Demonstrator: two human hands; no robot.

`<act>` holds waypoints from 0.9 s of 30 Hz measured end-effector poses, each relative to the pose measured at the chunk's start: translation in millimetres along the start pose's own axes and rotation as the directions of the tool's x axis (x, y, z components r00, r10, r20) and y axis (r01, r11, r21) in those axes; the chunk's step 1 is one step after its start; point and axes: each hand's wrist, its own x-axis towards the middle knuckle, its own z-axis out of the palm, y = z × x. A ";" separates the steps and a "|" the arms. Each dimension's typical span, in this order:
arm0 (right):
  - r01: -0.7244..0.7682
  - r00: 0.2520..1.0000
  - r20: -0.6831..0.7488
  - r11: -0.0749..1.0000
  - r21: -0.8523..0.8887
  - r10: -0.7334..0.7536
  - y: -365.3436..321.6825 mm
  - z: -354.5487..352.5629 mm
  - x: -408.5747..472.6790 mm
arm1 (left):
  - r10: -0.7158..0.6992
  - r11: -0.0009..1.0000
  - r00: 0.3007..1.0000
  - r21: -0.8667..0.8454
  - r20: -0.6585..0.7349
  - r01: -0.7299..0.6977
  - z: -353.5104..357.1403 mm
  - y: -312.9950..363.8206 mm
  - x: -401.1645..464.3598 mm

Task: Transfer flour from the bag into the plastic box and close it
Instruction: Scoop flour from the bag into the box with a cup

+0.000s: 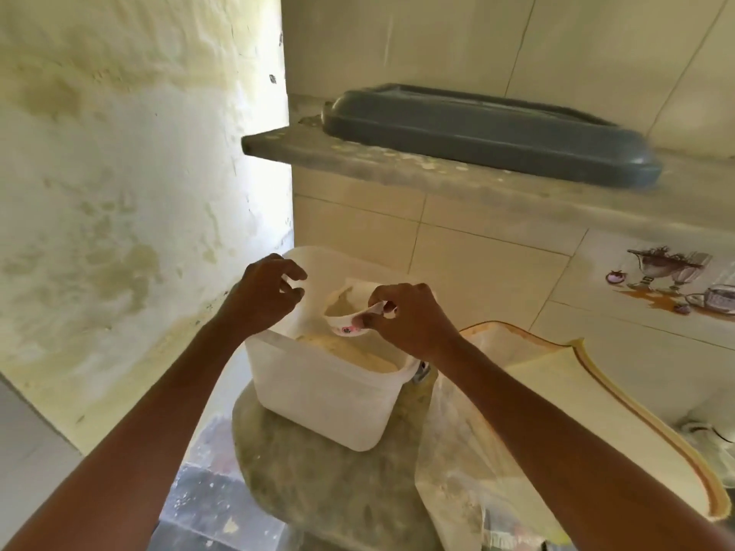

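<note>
The translucent white plastic box point(326, 403) stands open on the stone counter, with a mound of pale flour point(350, 353) inside. Over the box's right side, my right hand point(409, 316) pinches a small white cup point(346, 326) with a pink mark, tipped toward the flour. At the box's far left rim is my left hand point(266, 292), fingers loosely curled and nothing plainly in them. The clear flour bag point(457, 451) lies slumped against the box on its right. A grey-blue lid point(489, 133) rests on the shelf above.
A stained wall rises close on the left. The grey stone shelf point(358, 169) juts out over the tiled back wall. A cream mat with an orange edge point(576, 387) lies to the right of the bag. The counter edge is near me.
</note>
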 end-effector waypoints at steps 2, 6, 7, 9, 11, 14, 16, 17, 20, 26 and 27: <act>-0.035 0.991 0.123 0.995 -0.090 0.046 -0.6 10.9 7.1 | 0.006 0.999 1.000 0.034 -0.010 -0.005 3.7 -1.7 -1.7; 0.003 0.974 0.214 0.942 -0.336 0.073 -2.2 16.1 8.1 | 0.008 1.000 0.999 0.029 -0.044 -0.007 7.9 -3.5 0.6; 0.001 0.975 0.211 0.949 -0.315 0.069 0.1 17.0 10.5 | 0.006 1.000 0.999 0.022 -0.051 -0.005 8.0 -5.6 1.8; 0.021 0.967 0.249 0.953 -0.303 0.058 3.0 18.2 12.9 | -0.008 0.999 0.999 0.035 -0.046 0.010 9.2 -6.7 3.0; 0.062 0.962 0.271 0.933 -0.355 0.040 4.3 21.0 11.9 | -0.016 0.997 0.999 0.078 -0.039 0.019 11.2 -6.2 2.9; 0.066 0.960 0.279 0.936 -0.347 0.036 7.3 22.4 12.7 | -0.017 0.996 0.999 0.089 -0.045 0.021 12.4 -8.9 3.5; 0.045 0.966 0.257 0.949 -0.313 0.040 9.3 22.4 13.0 | -0.011 0.996 0.999 0.088 -0.052 0.016 12.0 -8.6 3.5; 0.031 0.972 0.233 0.956 -0.292 0.040 10.9 23.2 13.6 | -0.010 0.996 0.999 0.089 -0.052 0.015 11.6 -8.5 3.6; 0.053 0.959 0.278 0.940 -0.338 0.046 8.5 23.6 12.2 | -0.009 0.996 0.999 0.086 -0.049 0.013 11.2 -8.5 3.8; 0.078 0.941 0.336 0.940 -0.332 0.040 3.5 21.0 8.7 | -0.010 0.996 0.999 0.082 -0.051 0.015 13.3 -10.3 5.9; 0.077 0.945 0.324 0.941 -0.331 0.037 4.1 21.0 8.7 | -0.008 0.996 0.999 0.088 -0.047 0.013 13.8 -10.5 5.9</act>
